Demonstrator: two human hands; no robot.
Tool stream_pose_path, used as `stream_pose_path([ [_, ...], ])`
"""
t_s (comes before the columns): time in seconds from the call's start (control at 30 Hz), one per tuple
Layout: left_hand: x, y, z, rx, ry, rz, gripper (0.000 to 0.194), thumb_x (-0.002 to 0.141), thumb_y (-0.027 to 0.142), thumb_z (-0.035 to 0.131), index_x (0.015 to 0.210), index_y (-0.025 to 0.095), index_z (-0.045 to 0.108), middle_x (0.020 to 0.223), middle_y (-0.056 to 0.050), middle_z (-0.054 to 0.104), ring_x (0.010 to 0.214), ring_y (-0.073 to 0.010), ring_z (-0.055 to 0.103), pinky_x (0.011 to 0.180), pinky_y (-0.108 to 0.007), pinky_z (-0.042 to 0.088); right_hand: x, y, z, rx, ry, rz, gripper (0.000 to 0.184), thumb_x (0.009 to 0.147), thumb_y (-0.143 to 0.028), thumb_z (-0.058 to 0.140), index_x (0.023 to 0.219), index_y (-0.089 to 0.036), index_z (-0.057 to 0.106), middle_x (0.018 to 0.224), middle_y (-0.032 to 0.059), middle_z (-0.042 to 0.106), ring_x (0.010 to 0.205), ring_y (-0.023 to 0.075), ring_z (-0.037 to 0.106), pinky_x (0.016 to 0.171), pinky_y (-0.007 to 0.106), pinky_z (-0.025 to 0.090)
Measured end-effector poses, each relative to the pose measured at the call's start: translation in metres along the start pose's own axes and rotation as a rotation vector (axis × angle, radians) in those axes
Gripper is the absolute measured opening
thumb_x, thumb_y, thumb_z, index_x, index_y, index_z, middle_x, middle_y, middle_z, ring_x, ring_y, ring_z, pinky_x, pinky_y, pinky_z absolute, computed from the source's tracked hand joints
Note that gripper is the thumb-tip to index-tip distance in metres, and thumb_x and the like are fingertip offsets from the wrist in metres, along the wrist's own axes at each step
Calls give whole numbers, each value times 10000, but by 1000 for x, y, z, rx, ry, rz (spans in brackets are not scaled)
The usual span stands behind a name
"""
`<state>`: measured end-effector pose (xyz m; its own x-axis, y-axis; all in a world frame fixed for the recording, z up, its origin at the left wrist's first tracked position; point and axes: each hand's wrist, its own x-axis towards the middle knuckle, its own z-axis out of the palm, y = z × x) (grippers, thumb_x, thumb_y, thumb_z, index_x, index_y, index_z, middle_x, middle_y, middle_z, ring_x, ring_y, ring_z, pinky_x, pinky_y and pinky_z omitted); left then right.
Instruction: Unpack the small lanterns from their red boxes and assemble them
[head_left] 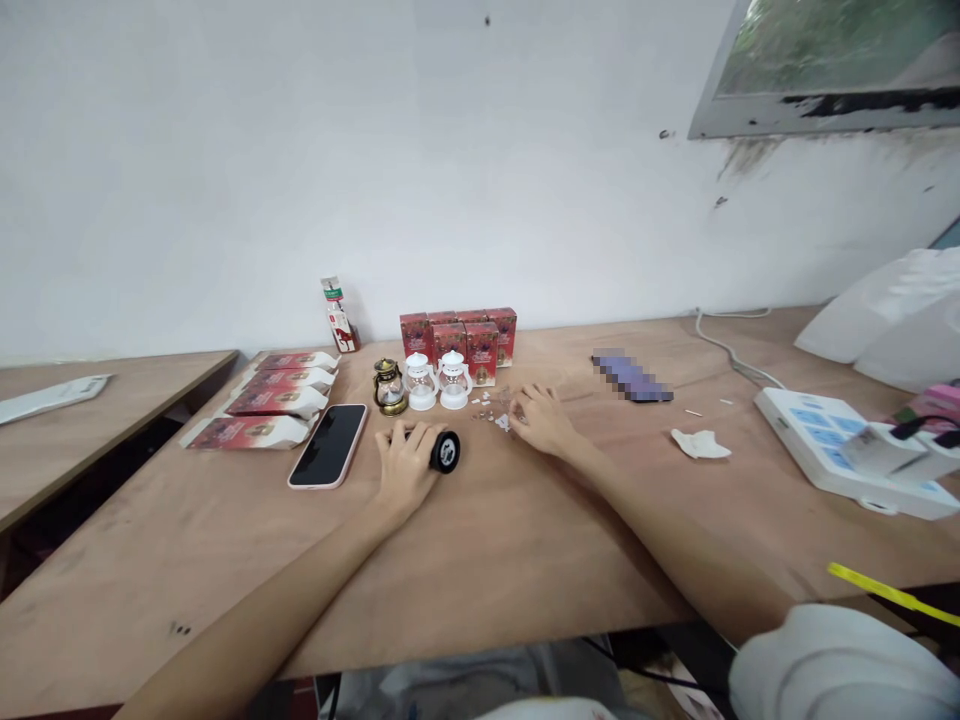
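My left hand (407,462) is closed around a black mini lantern (446,452) lying on its side. Its round base, with a pale centre, points toward me, and my fingers cover most of its body. Over small loose white and metallic pieces (502,422), my right hand (541,418) has its fingers curled together at a small clear item (505,396), too small to make out. Just beyond my left hand stand two white mini lanterns (453,380) and a bronze one (389,387), all upright.
Red boxes (481,350) stand behind the lanterns. Left are a phone (328,447), red-and-white packets (255,432) and a small bottle (341,325). On the right lie a purple blurred item (630,376), crumpled paper (700,445) and a power strip (817,440) with a cable.
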<state>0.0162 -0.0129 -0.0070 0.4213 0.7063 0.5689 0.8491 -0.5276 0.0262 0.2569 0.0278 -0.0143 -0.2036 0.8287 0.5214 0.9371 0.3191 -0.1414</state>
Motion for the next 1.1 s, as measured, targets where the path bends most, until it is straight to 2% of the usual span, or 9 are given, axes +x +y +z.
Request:
stream_pose_path([
  [0.2, 0, 0, 0, -3, 1, 6, 398, 738, 96, 520, 1117, 199, 587, 1044, -89, 679, 946, -288, 491, 759, -414, 299, -1, 13, 0, -95, -41, 64, 54, 701, -172, 594, 659, -162, 626, 962, 155, 620, 980, 317, 500, 847, 455, 341],
  [0.3, 0, 0, 0, -4, 9, 13, 394, 737, 90, 517, 1110, 194, 589, 1035, -85, 683, 937, -287, 494, 753, -411, 295, -2, 13, -1, -118, -41, 81, 61, 685, -156, 596, 724, -152, 642, 998, 168, 612, 997, 331, 494, 849, 460, 336],
  [0.47, 0, 0, 0, -1, 17, 20, 382, 747, 101, 519, 1110, 200, 589, 1021, -84, 684, 935, -285, 499, 753, -405, 293, 0, 5, -8, -90, -57, 31, 207, 678, -108, 549, 858, -170, 631, 1050, 132, 614, 1007, 302, 495, 844, 418, 342],
  [0.57, 0, 1, 0, 1, 9, 22, 388, 741, 98, 524, 1110, 198, 589, 1020, -83, 683, 941, -286, 498, 756, -404, 294, 1, -1, -13, -28, -164, -42, 176, 714, -133, 523, 846, -189, 626, 1038, 100, 638, 1011, 280, 498, 839, 394, 336],
  [0.67, 0, 0, 1, 1, 12, 24, 394, 734, 90, 530, 1110, 193, 589, 1027, -77, 684, 945, -286, 497, 754, -402, 289, 1, -5, -18, -5, -305, -103, 189, 703, -105, 507, 826, -192, 621, 907, 71, 674, 975, 251, 519, 843, 369, 323],
  [0.73, 0, 0, 2, 0, 23, 29, 391, 734, 88, 533, 1106, 192, 590, 1030, -70, 685, 942, -283, 498, 748, -398, 283, 1, -5, -19, -9, -347, -134, 192, 684, -84, 510, 809, -184, 616, 830, 62, 675, 949, 241, 533, 862, 368, 309],
  [0.83, 0, 0, 3, 3, 40, 36, 375, 742, 90, 533, 1098, 193, 592, 1018, -63, 689, 933, -276, 502, 740, -395, 276, 1, -4, -18, -8, -354, -164, 203, 680, -70, 517, 827, -179, 605, 827, 61, 673, 962, 248, 538, 892, 384, 293],
  [0.93, 0, 0, 4, 0, 47, 42, 364, 745, 90, 534, 1088, 196, 594, 1026, -58, 690, 935, -271, 507, 735, -392, 270, 0, -3, -12, 61, -299, -182, 176, 710, -70, 525, 837, -174, 587, 854, 65, 672, 930, 246, 558, 889, 396, 311],
  [1.1, 0, -1, 4, -8, 43, 49, 365, 738, 96, 541, 1085, 195, 593, 1036, -56, 689, 931, -273, 508, 736, -394, 264, -1, -1, -1, 191, -219, -223, 85, 787, -99, 509, 804, -170, 551, 829, 66, 645, 798, 195, 570, 753, 313, 401],
])
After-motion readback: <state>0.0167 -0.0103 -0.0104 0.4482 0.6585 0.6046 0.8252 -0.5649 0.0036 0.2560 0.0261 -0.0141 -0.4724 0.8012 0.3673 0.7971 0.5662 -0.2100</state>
